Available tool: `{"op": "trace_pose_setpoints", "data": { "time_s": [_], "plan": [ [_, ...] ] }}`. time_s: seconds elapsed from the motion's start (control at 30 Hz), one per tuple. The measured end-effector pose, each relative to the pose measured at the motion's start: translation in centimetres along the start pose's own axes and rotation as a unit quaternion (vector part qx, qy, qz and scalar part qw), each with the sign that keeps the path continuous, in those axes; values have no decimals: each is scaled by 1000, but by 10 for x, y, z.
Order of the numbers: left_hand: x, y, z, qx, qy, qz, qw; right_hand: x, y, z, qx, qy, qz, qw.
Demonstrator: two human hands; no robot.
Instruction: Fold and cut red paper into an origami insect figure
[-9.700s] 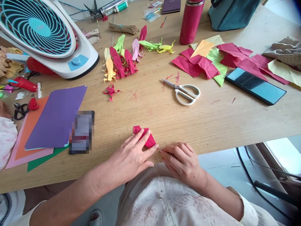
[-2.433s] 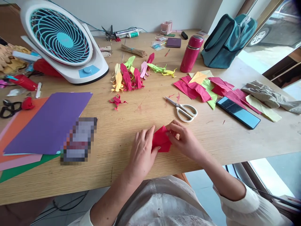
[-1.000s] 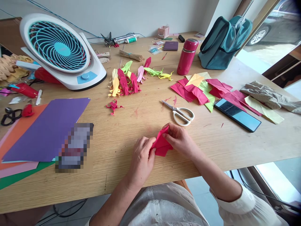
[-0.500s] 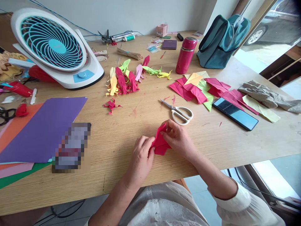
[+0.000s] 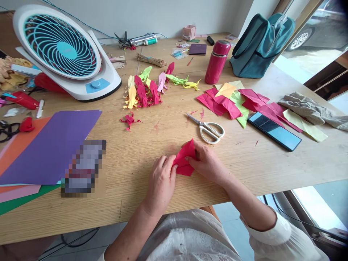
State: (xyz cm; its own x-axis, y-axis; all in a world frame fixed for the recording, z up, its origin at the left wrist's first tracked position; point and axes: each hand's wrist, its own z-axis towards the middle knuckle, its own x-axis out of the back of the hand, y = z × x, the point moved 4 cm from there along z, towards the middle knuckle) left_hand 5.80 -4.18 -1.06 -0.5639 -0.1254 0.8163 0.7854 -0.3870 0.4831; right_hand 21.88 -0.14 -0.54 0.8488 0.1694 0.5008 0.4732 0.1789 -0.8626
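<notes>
A folded sheet of red origami paper (image 5: 186, 156) is held between my two hands near the front of the table. My left hand (image 5: 162, 177) pinches its left edge between thumb and fingers. On the paper's right side, my right hand (image 5: 208, 162) grips it, thumb in front and fingers partly hidden behind. The sheet's upper part rises to a point, and a crease crosses its lower part. Just beyond my right hand lie white-handled scissors (image 5: 209, 129), blades slightly apart and pointing away to the left.
Folded paper figures (image 5: 141, 94) stand in a cluster, with one red figure (image 5: 130, 120) nearer. Folded papers (image 5: 221, 103) and a phone (image 5: 274, 131) lie right; coloured sheets (image 5: 51, 148) and a pixelated device (image 5: 84, 168) left. A fan (image 5: 65, 54), red flask (image 5: 217, 62) and teal bag (image 5: 252, 50) stand behind.
My right fingers have slid from the paper's top edge down to its right side and behind it. The upper flap now faces the camera more openly. The view has shifted slightly.
</notes>
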Motion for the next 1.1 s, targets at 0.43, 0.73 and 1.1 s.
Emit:
{"op": "trace_pose_setpoints", "data": {
  "time_s": [0.43,0.73,1.1],
  "plan": [
    [15,4,12,55,-57,-109,991,-2,4,-2,-43,-51,226,972],
    [46,-3,32,35,-244,48,968,-11,-7,3,-24,-79,273,958],
    [31,19,45,-55,-113,212,969,-14,-2,4,-49,-7,257,965]
  ]
}}
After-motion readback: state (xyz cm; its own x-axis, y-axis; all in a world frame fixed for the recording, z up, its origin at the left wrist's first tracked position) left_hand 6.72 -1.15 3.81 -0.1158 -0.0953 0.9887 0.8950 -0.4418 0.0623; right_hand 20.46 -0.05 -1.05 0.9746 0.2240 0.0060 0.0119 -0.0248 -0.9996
